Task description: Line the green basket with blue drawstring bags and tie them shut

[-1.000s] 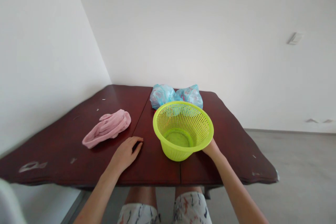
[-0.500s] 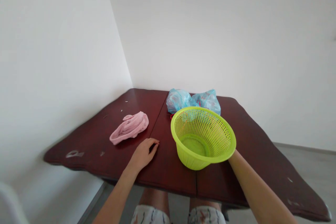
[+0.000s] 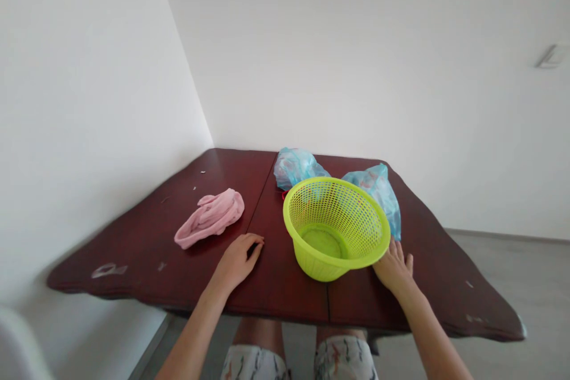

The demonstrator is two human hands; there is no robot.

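Note:
A lime-green plastic basket [image 3: 333,264] with mesh sides stands upright in the middle of the table and holds nothing. Just right of it, my right hand [image 3: 394,264] has the near end of a blue plastic bag [image 3: 387,199] at its fingers, partly hidden behind the basket rim. That bag is stretched towards me. A second filled blue plastic bag [image 3: 296,167] sits behind the basket on the left. My left hand [image 3: 238,258] rests on the tabletop, fingers loosely curved with nothing in them. Beyond it lies a crumpled pink cloth [image 3: 214,217].
The dark red wooden table [image 3: 146,231] has a seam and wavy edges, with white walls [image 3: 312,59] behind and left. Something red shows beside the basket's back left. Small white scraps lie on the left tabletop. My knees are under the near edge.
The right-hand blue bag has shifted right and towards me, apart from the other bag. My right hand has come into sight beside the basket. My left hand rests as before; the view has turned slightly.

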